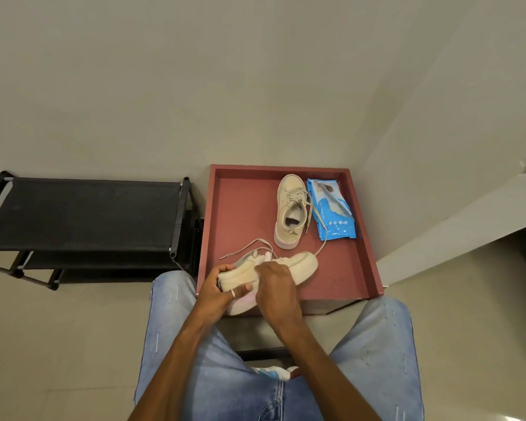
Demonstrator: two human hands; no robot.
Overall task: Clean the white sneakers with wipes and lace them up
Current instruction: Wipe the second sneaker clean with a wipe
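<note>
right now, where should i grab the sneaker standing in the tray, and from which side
Probably take the sneaker by its heel, thumb inside the open collar, coming from above on the near side. It stands upright on its sole with the heel toward you, and the wipes pack crowds its right side.

Soft, even indoor light, moderate level, slightly warm; source itself out of view. Wall (164, 71) flat grey-beige, little darker toward upper corners. Shadows faint and diffuse: under shoe rack (82, 208), along left edge of desk (240, 208). Sheen on wipes pack (331, 211), pale reflection on floor tile (516, 396) lower right. Right hand (275, 287) slightly motion-smeared; rest fairly sharp. Wide-angle bending: rack and wall edges lean and curve near borders. Mild compression softness overall.
</note>
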